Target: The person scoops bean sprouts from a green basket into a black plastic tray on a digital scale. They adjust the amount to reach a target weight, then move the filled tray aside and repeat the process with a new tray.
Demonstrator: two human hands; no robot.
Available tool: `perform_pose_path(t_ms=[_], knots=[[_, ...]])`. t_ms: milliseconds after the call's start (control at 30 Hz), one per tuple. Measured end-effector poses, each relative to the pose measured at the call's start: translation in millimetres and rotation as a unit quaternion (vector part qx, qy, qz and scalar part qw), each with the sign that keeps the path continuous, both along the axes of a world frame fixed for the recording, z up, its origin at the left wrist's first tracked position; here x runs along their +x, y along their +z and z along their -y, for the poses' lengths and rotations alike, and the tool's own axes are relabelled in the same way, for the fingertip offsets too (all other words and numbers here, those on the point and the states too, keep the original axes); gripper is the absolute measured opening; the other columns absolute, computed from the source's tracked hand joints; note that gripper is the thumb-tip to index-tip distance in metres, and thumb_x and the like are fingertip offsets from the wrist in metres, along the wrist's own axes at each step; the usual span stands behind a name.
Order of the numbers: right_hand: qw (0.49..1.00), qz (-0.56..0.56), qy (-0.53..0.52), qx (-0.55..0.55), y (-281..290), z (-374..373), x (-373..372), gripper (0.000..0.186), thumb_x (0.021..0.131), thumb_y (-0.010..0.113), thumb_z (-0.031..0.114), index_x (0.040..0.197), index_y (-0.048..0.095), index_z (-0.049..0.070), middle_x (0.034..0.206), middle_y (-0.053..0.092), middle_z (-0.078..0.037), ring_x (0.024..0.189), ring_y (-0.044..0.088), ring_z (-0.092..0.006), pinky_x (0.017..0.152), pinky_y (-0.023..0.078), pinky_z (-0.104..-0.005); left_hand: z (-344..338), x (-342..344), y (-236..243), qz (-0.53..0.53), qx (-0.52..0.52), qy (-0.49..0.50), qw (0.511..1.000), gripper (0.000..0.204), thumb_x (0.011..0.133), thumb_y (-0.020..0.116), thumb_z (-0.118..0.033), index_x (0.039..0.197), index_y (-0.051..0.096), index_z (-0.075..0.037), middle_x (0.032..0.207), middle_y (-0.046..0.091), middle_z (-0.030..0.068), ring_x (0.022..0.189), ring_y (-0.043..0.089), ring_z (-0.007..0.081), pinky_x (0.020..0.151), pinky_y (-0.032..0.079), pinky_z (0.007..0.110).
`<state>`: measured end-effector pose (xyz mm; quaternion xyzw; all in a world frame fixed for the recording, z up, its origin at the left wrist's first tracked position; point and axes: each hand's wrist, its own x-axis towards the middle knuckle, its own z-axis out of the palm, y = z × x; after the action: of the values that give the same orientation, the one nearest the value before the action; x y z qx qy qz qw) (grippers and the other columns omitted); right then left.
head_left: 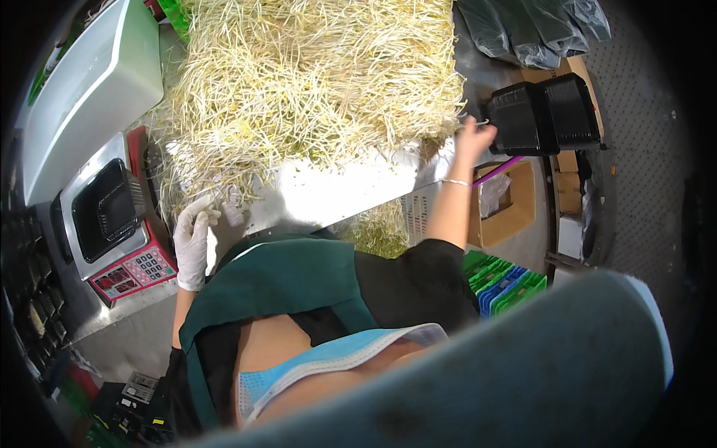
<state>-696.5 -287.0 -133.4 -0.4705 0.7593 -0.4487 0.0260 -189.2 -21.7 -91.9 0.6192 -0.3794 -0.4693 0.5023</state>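
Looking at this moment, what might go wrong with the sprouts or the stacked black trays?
Near the gloved left hand, loose sprouts lie close to the near edge of the table, so some might fall off. The right hand is ungloved and close to the stacked black trays, so it could perhaps dirty them or knock the stack over.

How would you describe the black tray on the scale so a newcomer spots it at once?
Find the big heap of bean sprouts and look to its lower left, beside the white plastic tub, for the red-and-silver digital scale. The black plastic tray sits on this scale, unlike the stacked black trays to the heap's right.
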Motion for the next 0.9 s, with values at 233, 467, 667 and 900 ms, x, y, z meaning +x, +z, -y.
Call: perform_pose_path(t_ms=[233,467,667,900], knots=[[0.852,-0.436,-0.108,0.27,118,-2,-142,0.07,0.068,0.066,0.056,0.12,0.054,0.01,0.115,0.059,-0.013,0.108,0.055,-0.0281,0.088,0.042,-0.0431,0,-12,-23,0.247,-0.073,0.011,0.966,0.045,0.081,0.048,0.007,0.125,0.046,-0.002,0.108,0.056,0.0106,0.099,0.055,0.0214,0.088,0.043,0.032],[0.845,-0.445,0.018,0.295,132,-15,-95,0.056,0.069,0.064,0.055,0.089,0.068,0.003,0.083,0.066,-0.02,0.083,0.063,-0.0358,0.077,0.047,-0.0415,32,18,-2,0.695,-0.015,-0.106,0.711,0.069,0.073,0.045,-0.001,0.139,0.026,0.0,0.136,0.035,0.0176,0.125,0.033,0.0335,0.103,0.028,0.042],[0.893,-0.359,0.109,0.249,137,-71,-38,0.059,0.063,0.073,0.051,0.085,0.067,-0.003,0.077,0.065,-0.023,0.079,0.063,-0.0376,0.073,0.05,-0.0425,109,23,-12,0.618,-0.189,-0.112,0.754,0.074,0.064,0.047,0.009,0.136,0.032,-0.001,0.13,0.04,0.0196,0.123,0.036,0.035,0.108,0.026,0.039],[0.868,-0.303,0.376,0.113,152,-46,120,0.079,0.061,0.081,0.027,0.124,0.044,-0.005,0.119,0.053,-0.023,0.111,0.049,-0.037,0.095,0.039,-0.0412,151,14,-15,0.525,-0.077,-0.196,0.824,0.052,0.069,0.055,-0.001,0.12,0.051,-0.007,0.106,0.052,0.0162,0.101,0.051,0.0308,0.096,0.038,0.038]])
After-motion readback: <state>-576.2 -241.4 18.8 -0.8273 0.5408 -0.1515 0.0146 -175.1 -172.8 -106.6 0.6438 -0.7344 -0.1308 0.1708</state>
